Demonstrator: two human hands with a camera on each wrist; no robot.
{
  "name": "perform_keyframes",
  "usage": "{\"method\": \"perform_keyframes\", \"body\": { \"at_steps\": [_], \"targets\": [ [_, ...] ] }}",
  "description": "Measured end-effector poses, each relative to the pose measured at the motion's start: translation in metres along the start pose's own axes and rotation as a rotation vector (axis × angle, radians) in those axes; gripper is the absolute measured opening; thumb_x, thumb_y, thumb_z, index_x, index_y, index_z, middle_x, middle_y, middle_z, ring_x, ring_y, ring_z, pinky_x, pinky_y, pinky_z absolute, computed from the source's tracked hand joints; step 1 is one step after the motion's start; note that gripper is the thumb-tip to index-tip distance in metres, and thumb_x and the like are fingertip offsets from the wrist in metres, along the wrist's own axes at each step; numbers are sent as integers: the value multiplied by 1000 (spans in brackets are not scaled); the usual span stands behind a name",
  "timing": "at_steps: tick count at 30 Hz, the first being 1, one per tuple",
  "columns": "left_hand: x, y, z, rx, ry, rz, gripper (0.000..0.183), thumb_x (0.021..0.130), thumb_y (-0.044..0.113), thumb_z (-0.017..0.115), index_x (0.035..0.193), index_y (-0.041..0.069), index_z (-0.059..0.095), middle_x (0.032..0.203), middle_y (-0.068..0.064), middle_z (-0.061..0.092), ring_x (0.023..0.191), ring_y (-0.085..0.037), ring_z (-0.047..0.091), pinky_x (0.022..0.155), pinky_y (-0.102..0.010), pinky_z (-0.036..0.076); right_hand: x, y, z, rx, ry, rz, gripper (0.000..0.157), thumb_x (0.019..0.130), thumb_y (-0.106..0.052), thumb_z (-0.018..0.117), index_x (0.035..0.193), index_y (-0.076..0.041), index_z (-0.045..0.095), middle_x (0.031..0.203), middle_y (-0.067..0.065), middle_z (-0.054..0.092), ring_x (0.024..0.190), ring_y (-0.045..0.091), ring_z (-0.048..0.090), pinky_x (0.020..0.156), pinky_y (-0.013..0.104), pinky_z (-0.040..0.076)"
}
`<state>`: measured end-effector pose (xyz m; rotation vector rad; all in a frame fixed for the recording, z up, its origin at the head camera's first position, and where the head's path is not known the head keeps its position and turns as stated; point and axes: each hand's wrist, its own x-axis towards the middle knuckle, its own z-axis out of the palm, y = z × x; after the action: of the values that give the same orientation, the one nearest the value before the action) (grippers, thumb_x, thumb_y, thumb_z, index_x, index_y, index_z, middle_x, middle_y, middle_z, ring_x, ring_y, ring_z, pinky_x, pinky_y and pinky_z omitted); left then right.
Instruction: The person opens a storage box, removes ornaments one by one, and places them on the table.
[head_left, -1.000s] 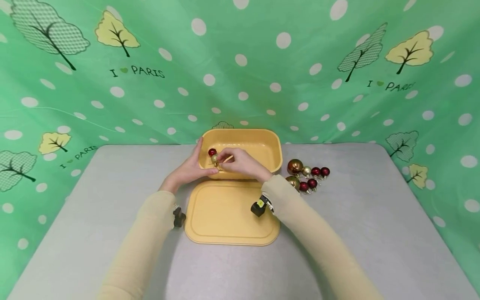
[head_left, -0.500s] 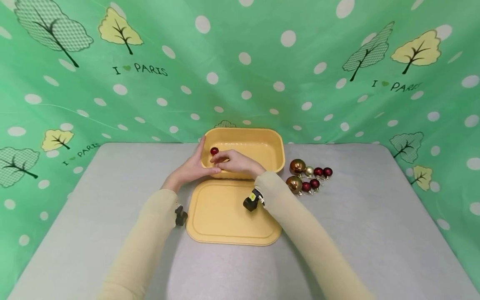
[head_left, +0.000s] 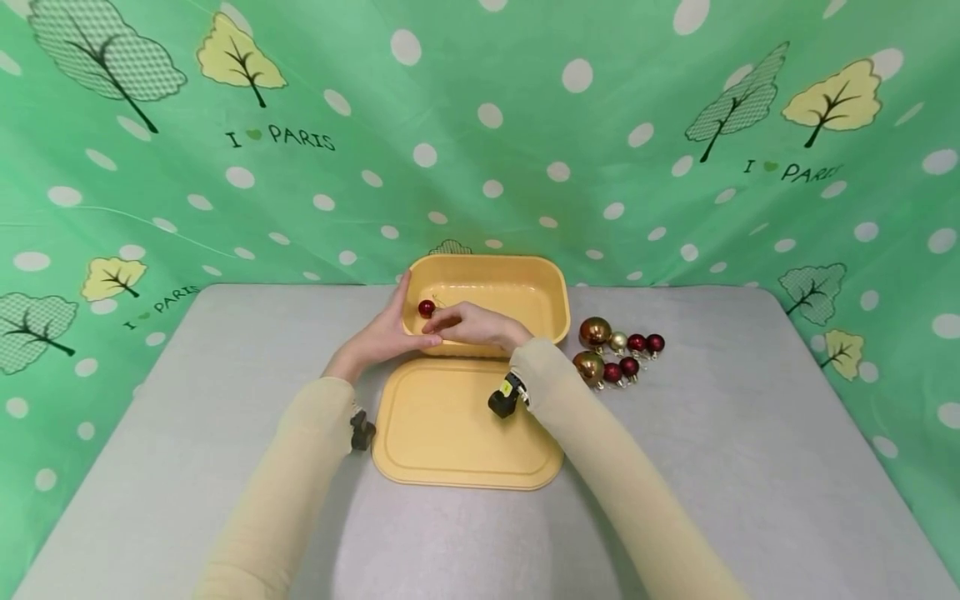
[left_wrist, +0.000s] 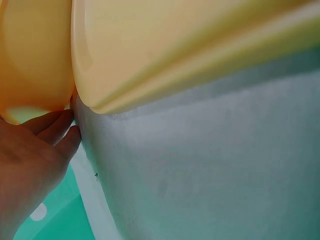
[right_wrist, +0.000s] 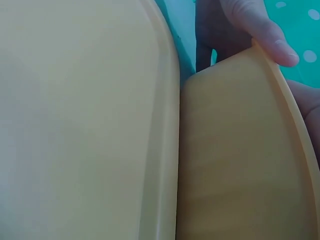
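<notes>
My left hand (head_left: 378,335) grips the near left corner of a yellow plastic box (head_left: 525,265), thumb over the front rim, fingers along the outside wall. In the left wrist view, that hand (left_wrist: 35,160) touches the box wall (left_wrist: 35,55). My right hand (head_left: 476,323) reaches over the front rim into the box's left end, fingers bent downward. Its fingertips are largely hidden, so I cannot tell what they hold. Beside them a small shiny red Christmas bauble (head_left: 426,309) lies inside, with a thin hanging loop near it. No gold bauble shows in the box now.
A matching yellow lid (head_left: 457,433) lies flat on the grey table (head_left: 247,400) in front of the box. Right of the box sit two large copper-gold baubles (head_left: 595,332), a small gold bauble (head_left: 618,341) and several dark red baubles (head_left: 629,367). A green patterned cloth (head_left: 480,200) hangs behind.
My right hand has moved over the small gold bauble in the box, which is now hidden. The red bauble has shifted slightly toward the front. My left hand keeps its grip.
</notes>
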<state>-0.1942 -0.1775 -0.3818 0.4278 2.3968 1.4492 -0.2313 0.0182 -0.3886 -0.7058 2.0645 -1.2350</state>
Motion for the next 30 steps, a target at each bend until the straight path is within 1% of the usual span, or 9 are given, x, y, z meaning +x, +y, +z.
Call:
{"method": "perform_keyframes", "body": {
  "at_steps": [4,8,10,16,18,21,25,27,30],
  "targets": [
    [9,-19,2,13,13,8,119,82,21,78,152,15,-19,158,-15,-15,144,-32,-5,115,-51,4,-1,2,-2,59,5,17,28,94,-3,59,121,3,65,127,12,60,115,19,55,98,25,42],
    [12,-23,3,24,19,8,121,82,26,79,153,19,-19,158,-13,-14,144,-29,-4,115,-49,6,-2,3,-3,80,29,16,28,93,-3,61,120,2,65,125,11,62,112,17,56,96,24,42],
    [12,-23,4,22,20,9,121,81,27,79,153,20,-18,159,-13,-14,144,-29,-4,115,-49,5,-4,3,-4,80,52,0,28,93,-4,61,120,2,65,122,10,63,109,16,55,93,24,43],
    [11,-21,4,23,17,4,121,81,27,79,153,20,-18,159,-13,-13,144,-31,-3,115,-49,6,-6,3,-3,67,148,-92,26,93,-4,61,118,4,65,109,10,65,90,14,55,80,23,46],
    [11,-22,4,25,18,0,121,81,27,79,153,21,-18,159,-13,-13,144,-31,-2,115,-49,7,-8,2,-3,65,178,-111,25,93,-4,61,116,4,65,107,11,65,87,13,56,77,23,48],
    [11,-23,4,28,22,-11,121,81,29,79,153,23,-18,159,-13,-13,144,-32,-1,115,-51,8,-11,-1,-3,58,204,-136,25,93,-4,60,117,4,63,106,13,66,86,15,59,75,27,51],
    [10,-23,3,24,23,-17,120,82,27,79,153,22,-18,159,-13,-14,144,-33,-2,114,-52,7,-17,-3,-5,50,215,-155,27,93,-4,58,119,4,62,106,15,66,91,24,62,77,39,53],
    [8,-19,3,8,18,-21,119,82,23,78,153,19,-18,158,-14,-14,144,-34,-3,114,-52,6,-20,-4,-7,49,218,-160,28,93,-3,57,120,3,62,107,15,66,94,26,62,79,44,53],
    [2,-6,2,-16,4,-22,117,83,16,77,153,13,-17,157,-19,-14,143,-37,-4,114,-54,5,-25,-4,-8,52,226,-168,28,93,-5,57,120,1,62,107,14,66,95,24,62,80,45,52]
  ]
}}
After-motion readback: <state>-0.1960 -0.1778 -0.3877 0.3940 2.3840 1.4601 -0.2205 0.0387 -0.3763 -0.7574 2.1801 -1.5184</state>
